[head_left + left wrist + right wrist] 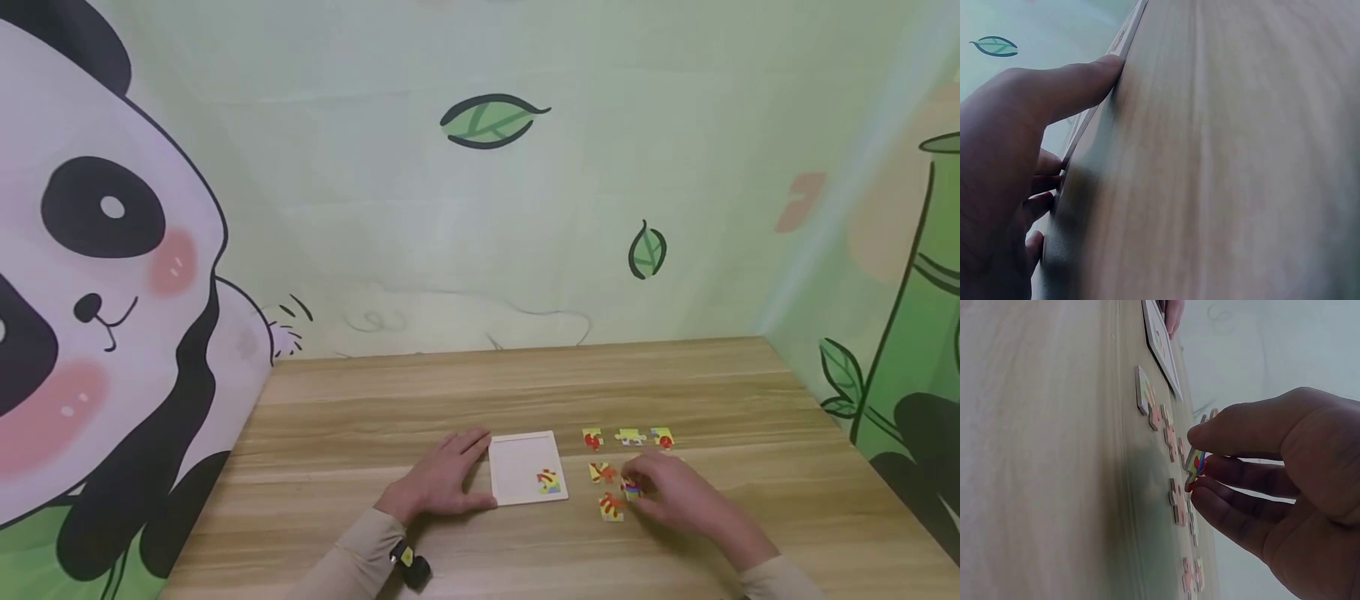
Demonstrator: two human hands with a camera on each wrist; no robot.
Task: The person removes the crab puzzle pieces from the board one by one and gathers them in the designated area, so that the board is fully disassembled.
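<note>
A square white puzzle tray (521, 462) lies flat on the table, with one puzzle piece (549, 481) in its lower right corner. My left hand (446, 475) rests at the tray's left side, thumb and fingers spread along the rim; the left wrist view shows the thumb (1082, 90) touching that edge. Between thumb and fingertips, my right hand (667, 492) pinches a colourful jigsaw piece (1195, 461), held tilted above the table. Close to that hand lie more yellow and red pieces, among them one (611, 507) below and one (602, 472) to the left.
Farther back stand three pieces in a row: left (592, 438), middle (631, 437) and right (662, 437). The wooden table (337, 417) meets a printed cloth wall (375, 208) at its back edge. A small black device (411, 567) sits at the left wrist.
</note>
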